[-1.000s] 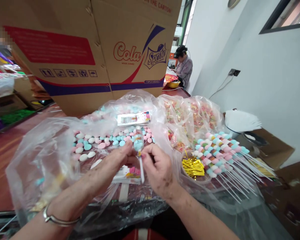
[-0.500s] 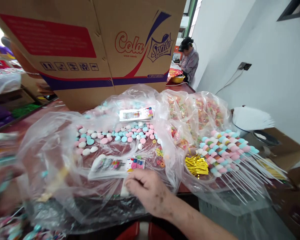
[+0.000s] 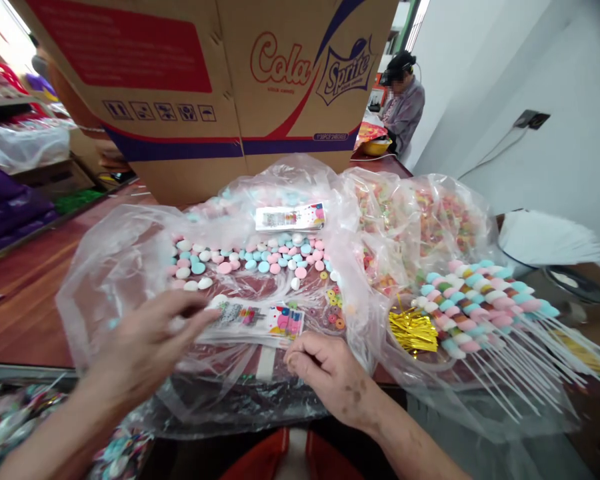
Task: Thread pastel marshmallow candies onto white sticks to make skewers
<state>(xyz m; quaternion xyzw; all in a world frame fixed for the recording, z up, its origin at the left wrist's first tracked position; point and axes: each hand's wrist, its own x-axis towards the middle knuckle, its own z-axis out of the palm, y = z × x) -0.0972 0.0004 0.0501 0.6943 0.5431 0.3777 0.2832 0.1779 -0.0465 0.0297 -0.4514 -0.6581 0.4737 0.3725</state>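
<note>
My left hand (image 3: 145, 340) reaches over the left end of a stack of printed clear candy bags (image 3: 255, 320), fingers stretched out and holding nothing I can see. My right hand (image 3: 330, 373) rests by the stack's lower right corner with its fingers curled; whatever may be inside them is hidden. Under the bags lies a large clear plastic sheet (image 3: 115, 267). Pink, blue and white round candies (image 3: 265, 257) are spread behind the stack, and small ring candies (image 3: 335, 303) lie to its right. A second pile of printed bags (image 3: 290, 218) sits on the plastic farther back.
On the right are marshmallow skewers (image 3: 485, 300) with white sticks and gold twist ties (image 3: 413, 330). Bags of ring candies (image 3: 425, 213) stand behind them. A tall cardboard box (image 3: 180, 147) closes off the back. Wrapped candies (image 3: 15, 427) fill the lower left. A person (image 3: 405, 100) sits beyond.
My left hand came in from the left edge, where a blurred striped bundle was near it, to the printed bags, now empty. The view shifted; my right hand stays by the stack.
</note>
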